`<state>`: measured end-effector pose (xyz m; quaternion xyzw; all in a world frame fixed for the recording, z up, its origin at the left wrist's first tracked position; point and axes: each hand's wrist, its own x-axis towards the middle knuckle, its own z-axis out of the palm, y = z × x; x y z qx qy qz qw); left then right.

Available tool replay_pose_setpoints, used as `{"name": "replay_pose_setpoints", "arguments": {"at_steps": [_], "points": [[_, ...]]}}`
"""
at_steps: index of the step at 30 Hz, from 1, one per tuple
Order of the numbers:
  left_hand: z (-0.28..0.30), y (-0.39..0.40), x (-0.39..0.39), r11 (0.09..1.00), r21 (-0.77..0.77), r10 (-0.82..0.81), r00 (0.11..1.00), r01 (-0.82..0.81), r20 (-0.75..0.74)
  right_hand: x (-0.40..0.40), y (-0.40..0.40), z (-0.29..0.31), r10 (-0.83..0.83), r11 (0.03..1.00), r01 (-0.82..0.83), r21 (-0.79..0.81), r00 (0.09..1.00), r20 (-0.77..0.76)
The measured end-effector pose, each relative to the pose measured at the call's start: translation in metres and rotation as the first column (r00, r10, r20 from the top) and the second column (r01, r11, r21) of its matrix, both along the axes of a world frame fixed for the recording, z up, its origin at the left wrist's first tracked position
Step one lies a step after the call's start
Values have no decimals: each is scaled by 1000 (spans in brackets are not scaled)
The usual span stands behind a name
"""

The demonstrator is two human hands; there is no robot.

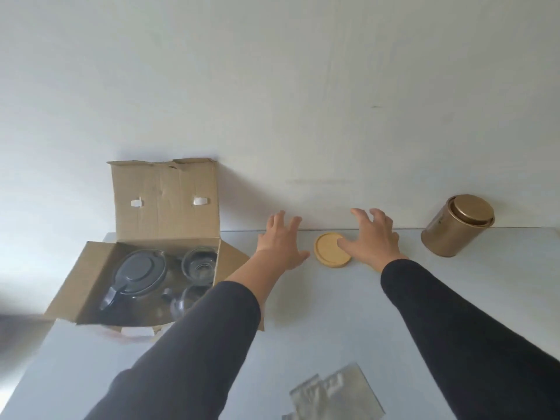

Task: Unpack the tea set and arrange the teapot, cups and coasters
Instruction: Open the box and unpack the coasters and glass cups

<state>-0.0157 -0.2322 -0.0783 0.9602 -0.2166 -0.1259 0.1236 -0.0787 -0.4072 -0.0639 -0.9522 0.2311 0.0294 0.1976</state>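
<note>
Coaster (pixel 331 250) lies on grey table (pixel 303 313) against wall (pixel 272 86).

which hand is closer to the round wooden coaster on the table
Right. The right hand has its thumb on the round wooden coaster, spread over its right side. The left hand hovers just left of it, thumb tip close to the rim but apart.

Long black sleeves (pixel 188 344) (both arms), bare hands (pixel 280 242)

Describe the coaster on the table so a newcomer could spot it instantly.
Start at the open brown cardboard box on the pale table; look right, past the left hand. The round flat wooden coaster lies under the right hand, the only low yellow disc.
</note>
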Motion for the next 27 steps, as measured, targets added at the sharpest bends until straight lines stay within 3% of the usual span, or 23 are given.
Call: {"name": "replay_pose_setpoints", "arguments": {"at_steps": [9,14,19,23,27], "points": [[35,181,-8,999,-53,15,998,-12,57,-14,174,29,50,999,-50,0,999,-14],[23,271,-3,998,14,59,998,-60,21,-19,264,14,134,991,-134,-2,990,-40],[3,295,-5,999,49,16,1000,-15,-23,-24,288,-2,85,990,-79,-116,995,49],[-3,293,-9,1000,-21,9,995,-11,-101,-27,288,-10,207,969,-195,-153,976,67],[-5,294,-8,999,-35,10,994,-14,-109,-22,298,-12,223,964,-211,-163,973,57]]}}
